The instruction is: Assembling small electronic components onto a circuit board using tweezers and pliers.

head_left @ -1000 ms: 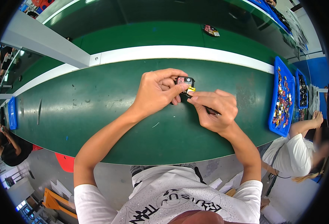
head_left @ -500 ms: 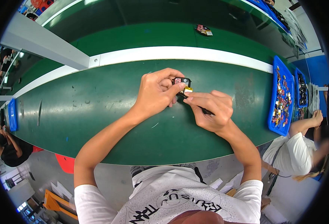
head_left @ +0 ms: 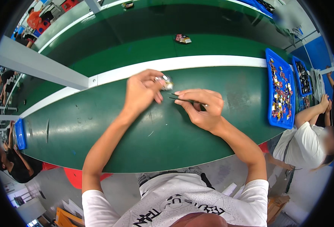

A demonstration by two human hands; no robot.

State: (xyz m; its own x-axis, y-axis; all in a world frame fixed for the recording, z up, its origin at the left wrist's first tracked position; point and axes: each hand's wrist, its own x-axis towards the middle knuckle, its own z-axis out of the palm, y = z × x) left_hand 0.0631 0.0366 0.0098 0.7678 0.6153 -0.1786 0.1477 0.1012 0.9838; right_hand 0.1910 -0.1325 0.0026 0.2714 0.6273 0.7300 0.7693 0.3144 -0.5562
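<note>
Over the green worktable (head_left: pixel 197 147), my left hand (head_left: pixel 139 90) is closed around a small electronic assembly (head_left: pixel 167 82). It is blurred by motion, with silvery, pale and dark areas, and my fingers hide part of it. My right hand (head_left: pixel 205 109) grips a pair of dark tweezers (head_left: pixel 173 97) between thumb and fingers. Their tips point left toward the assembly and stay a little apart from it, below and to its right.
At the right stands a blue tray (head_left: pixel 268 90) of small coloured electronic parts, beside another blue tray (head_left: pixel 305 77) with black pieces. Beyond the white rail (head_left: pixel 212 60) lies a similar assembly (head_left: pixel 182 39). A thin strip (head_left: pixel 47 130) lies left. Other people sit at both sides.
My left hand has drawn the assembly left, away from the tweezers, which no longer touch it. A yellow-and-silver piece seen on it earlier is now blurred. The whole view has shifted.
</note>
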